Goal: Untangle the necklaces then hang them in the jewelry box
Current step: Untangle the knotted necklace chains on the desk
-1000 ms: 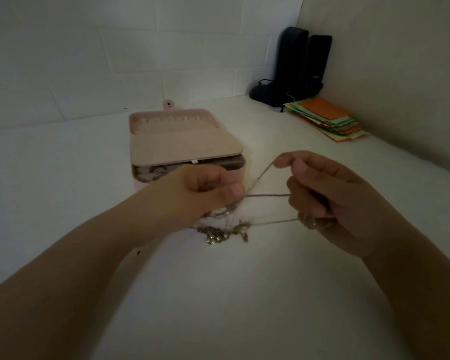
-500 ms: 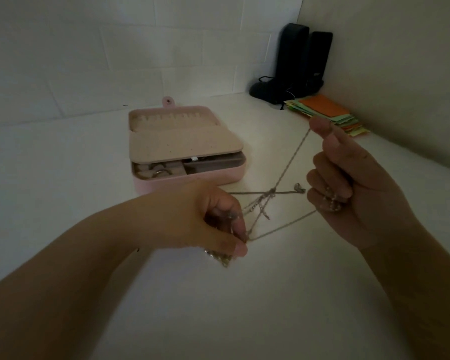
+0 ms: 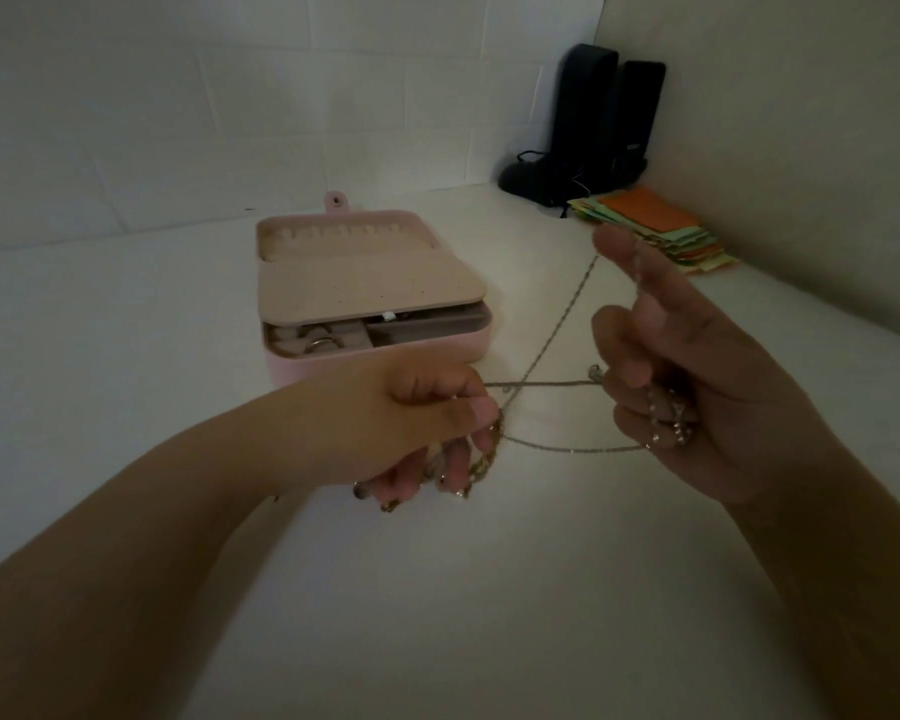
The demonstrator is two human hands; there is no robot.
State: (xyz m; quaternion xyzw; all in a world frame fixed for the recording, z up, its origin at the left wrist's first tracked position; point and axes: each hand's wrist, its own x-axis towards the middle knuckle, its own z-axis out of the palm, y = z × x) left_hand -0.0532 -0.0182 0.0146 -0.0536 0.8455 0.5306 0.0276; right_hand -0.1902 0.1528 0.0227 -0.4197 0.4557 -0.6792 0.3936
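Observation:
Thin silver necklace chains stretch taut between my two hands and cross each other in front of the box. My left hand is closed around a bunch of gold chain that dangles below its fingers. My right hand pinches one strand high between thumb and forefinger and holds a beaded chain in its curled fingers. The pink jewelry box lies open behind my left hand, with a row of hooks in its lid and a beige flap over the tray.
A stack of coloured paper lies at the back right by the wall. Two black speakers with cables stand in the corner. The white tabletop runs to white walls at the back and right.
My right hand has risen and pulled away from the left, drawing the chains out long and taut. My left hand dropped slightly, then held the gold bunch near the table.

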